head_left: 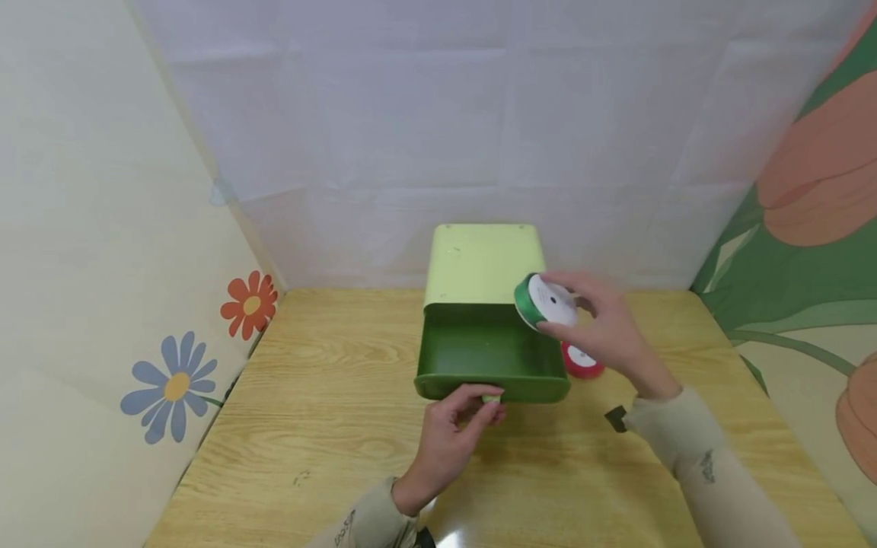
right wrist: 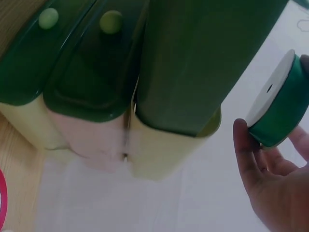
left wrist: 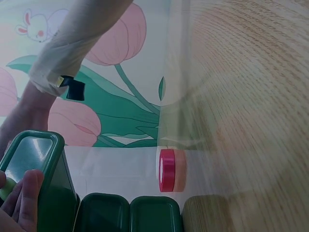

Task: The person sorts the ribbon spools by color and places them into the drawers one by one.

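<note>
A small drawer cabinet [head_left: 483, 262] with a pale green top stands on the table, and its top green drawer [head_left: 489, 388] is pulled out. Nothing lies on the part of the drawer floor that shows. My left hand [head_left: 448, 438] pinches the round light green knob [head_left: 492, 398] on the drawer front. In my right hand [head_left: 603, 323] is a spool of green ribbon [right wrist: 285, 104], gripped by its edges between thumb and fingers. The spool hangs tilted over the right side of the drawer, its white label face [head_left: 555, 301] toward the head view.
A red ribbon spool [head_left: 582, 361] lies on the table [head_left: 329, 426] just right of the cabinet. Two lower drawers with knobs [right wrist: 111, 22] are closed in the right wrist view. A white sheet [head_left: 384, 137] hangs behind, and flower-printed panels [head_left: 815, 190] stand at both sides.
</note>
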`<act>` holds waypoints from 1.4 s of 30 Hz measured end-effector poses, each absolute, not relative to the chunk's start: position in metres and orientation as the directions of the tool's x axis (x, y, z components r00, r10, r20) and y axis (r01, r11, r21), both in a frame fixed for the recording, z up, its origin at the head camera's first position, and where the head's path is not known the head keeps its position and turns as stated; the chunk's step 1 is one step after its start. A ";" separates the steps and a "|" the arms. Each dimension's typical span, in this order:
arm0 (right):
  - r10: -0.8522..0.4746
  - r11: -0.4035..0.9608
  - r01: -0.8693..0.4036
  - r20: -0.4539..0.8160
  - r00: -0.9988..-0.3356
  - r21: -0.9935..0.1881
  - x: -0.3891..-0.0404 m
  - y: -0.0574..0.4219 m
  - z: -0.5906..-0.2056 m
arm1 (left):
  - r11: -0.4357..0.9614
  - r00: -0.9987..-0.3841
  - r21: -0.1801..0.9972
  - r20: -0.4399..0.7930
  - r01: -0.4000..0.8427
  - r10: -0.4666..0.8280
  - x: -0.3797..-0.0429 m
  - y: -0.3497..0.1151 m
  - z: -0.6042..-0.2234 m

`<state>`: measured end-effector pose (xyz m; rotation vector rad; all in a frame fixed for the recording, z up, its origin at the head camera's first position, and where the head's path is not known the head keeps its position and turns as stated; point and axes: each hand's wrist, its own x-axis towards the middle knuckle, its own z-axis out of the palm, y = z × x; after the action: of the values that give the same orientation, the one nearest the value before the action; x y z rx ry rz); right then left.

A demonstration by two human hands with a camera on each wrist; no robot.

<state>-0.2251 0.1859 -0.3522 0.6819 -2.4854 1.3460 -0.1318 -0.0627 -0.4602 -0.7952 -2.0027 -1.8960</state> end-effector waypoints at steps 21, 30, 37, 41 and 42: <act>-0.539 0.436 -0.561 0.295 -0.789 -0.704 -0.222 0.166 -0.362 | -0.005 -0.873 0.892 0.443 0.452 0.203 -0.129 -0.064 -0.458; -0.608 0.369 -0.589 0.293 -0.738 -0.719 -0.224 0.164 -0.364 | 0.003 -0.876 0.895 0.436 0.446 0.207 -0.131 -0.064 -0.459; -0.619 0.378 -0.608 0.297 -0.727 -0.698 -0.225 0.165 -0.365 | -0.012 -0.842 0.863 0.496 0.505 0.211 -0.131 -0.063 -0.460; -0.612 0.397 -0.627 0.316 -0.725 -0.670 -0.225 0.167 -0.365 | -0.006 -0.860 0.880 0.466 0.475 0.210 -0.130 -0.064 -0.458; -0.611 0.397 -0.632 0.322 -0.723 -0.666 -0.225 0.167 -0.364 | -0.004 -0.865 0.885 0.457 0.466 0.210 -0.130 -0.064 -0.458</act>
<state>-0.2251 0.1674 -0.3644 1.1588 -2.6039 1.2601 -0.1297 -0.0638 -0.4578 -0.7165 -2.0716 -1.9724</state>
